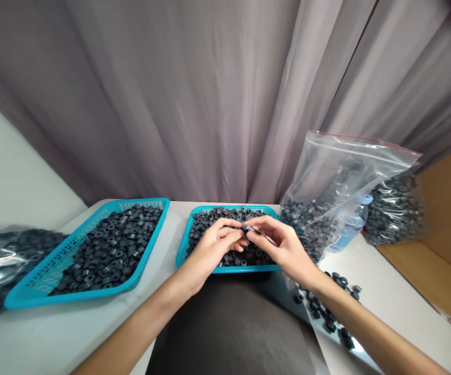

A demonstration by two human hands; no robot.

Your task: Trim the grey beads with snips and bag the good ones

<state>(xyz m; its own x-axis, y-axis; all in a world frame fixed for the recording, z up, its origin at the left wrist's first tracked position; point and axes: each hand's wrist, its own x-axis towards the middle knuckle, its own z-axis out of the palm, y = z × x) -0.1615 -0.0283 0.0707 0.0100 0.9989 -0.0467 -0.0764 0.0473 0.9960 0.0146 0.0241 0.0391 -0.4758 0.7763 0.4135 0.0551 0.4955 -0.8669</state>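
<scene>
Above the middle blue basket (228,270), my two hands meet at the fingertips. My left hand (212,247) pinches a small black ring-shaped part (246,228) between thumb and fingers. In my right hand (286,247) is a thin, pen-like tool (263,235) with a metallic tip and a pinkish end, its tip at the small part. Too little of the tool shows to tell its exact kind. Many similar black rings (245,258) fill the basket under my hands.
At left, a larger blue basket (165,219) holds black rings, beside a plastic bag (10,265) of them. At right stand an open zip bag (307,219), a water bottle (352,224), another filled bag (395,211) and a cardboard box (450,208). Loose rings (329,317) lie on the table.
</scene>
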